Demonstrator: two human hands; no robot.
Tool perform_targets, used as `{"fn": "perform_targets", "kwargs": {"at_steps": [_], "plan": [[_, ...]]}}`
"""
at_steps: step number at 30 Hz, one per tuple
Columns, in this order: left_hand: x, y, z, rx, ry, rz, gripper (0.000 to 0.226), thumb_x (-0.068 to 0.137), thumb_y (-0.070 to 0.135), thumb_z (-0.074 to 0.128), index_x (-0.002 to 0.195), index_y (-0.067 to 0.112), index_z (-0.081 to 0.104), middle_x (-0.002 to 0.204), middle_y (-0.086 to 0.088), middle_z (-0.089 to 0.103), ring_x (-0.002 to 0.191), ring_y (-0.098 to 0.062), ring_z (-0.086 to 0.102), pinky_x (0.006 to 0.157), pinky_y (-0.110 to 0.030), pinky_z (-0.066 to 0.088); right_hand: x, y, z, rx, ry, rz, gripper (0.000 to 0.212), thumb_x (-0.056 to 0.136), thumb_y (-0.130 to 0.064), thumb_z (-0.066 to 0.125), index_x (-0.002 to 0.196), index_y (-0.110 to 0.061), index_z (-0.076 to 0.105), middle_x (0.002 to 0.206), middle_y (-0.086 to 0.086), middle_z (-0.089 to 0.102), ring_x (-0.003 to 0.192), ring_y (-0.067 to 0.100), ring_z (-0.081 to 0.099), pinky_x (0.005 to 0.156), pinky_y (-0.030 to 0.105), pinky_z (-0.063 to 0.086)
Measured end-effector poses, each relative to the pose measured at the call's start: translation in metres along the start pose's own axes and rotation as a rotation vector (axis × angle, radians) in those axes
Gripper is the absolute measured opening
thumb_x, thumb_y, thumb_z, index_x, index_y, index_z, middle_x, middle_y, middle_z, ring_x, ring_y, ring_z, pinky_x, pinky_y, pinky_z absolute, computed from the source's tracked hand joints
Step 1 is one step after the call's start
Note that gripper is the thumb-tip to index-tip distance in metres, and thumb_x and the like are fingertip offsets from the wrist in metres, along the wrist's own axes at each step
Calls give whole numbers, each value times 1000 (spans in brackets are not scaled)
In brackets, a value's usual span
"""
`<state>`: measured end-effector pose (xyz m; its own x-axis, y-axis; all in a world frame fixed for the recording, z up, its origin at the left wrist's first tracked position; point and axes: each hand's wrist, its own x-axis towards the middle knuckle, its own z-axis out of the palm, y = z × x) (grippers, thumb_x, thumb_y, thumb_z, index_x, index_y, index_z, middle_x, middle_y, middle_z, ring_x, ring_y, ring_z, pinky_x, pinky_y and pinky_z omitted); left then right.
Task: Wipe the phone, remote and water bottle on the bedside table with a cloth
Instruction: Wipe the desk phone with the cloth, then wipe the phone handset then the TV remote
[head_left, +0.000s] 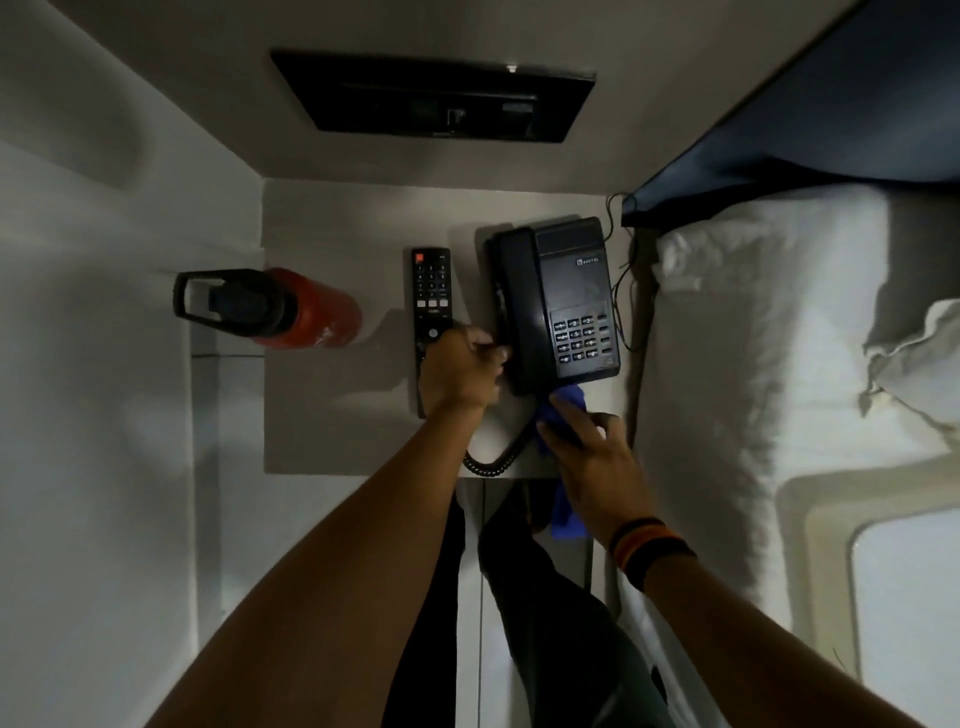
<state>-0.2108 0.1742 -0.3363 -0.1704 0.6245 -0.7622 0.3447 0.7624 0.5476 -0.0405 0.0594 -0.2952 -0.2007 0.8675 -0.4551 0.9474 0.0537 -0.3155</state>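
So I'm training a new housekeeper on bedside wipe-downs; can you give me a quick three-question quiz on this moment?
1. True or false: the water bottle is standing upright on the bedside table.
2. Which hand holds the blue cloth? A) left hand B) right hand C) neither
3. Fill in: the remote lies between the bottle and the ____.

Key
1. False: it lies on its side, lid towards the left.
2. B: the right hand presses the cloth at the near edge of the phone, while the left hand grips the handset's near end.
3. phone
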Motion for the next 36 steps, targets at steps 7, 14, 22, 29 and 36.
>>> {"fn": "perform_targets", "kwargs": {"at_steps": [7, 14, 22, 29, 36], "plan": [[-1, -2, 5, 67, 13, 50, 14, 100, 22, 73, 111, 16, 80, 97, -10, 83, 84, -32, 83, 84, -54, 70, 102, 7, -76, 382, 405, 209, 67, 86, -8, 49, 149, -27, 39, 158, 1, 38, 117, 14, 37, 99, 14, 33], [-11, 9, 7, 169, 21, 92, 25, 104, 19, 68, 125, 8, 77, 114, -21, 82, 103, -39, 80, 94, -55, 66, 119, 15, -63, -9, 139, 52, 69, 91, -11, 53, 154, -30, 32, 167, -4, 21, 132, 41, 35, 105, 49, 46], [-22, 11, 14, 245, 16, 79, 32, 107, 26, 64, 137, 18, 70, 124, -11, 82, 105, -32, 81, 96, -51, 66, 45, 14, -29, 93, 26, 180, 60, 91, -11, 59, 146, -28, 43, 162, -4, 22, 122, 39, 41, 93, 48, 57], [-39, -4, -21, 459, 378, 220, 45, 100, 31, 69, 140, 11, 62, 140, -17, 65, 126, -36, 64, 99, -47, 55, 48, 9, -55, 560, 237, 390, 50, 90, -2, 51, 135, -22, 60, 151, -1, 48, 131, 31, 44, 115, 33, 29], [-20, -22, -40, 501, 234, 66, 74, 88, 43, 86, 138, 1, 52, 136, -22, 68, 122, -41, 69, 97, -48, 58, 52, -35, -86, 1353, 512, 633, 37, 86, 4, 41, 91, -22, 68, 98, -6, 66, 87, 10, 63, 82, 33, 50]]}}
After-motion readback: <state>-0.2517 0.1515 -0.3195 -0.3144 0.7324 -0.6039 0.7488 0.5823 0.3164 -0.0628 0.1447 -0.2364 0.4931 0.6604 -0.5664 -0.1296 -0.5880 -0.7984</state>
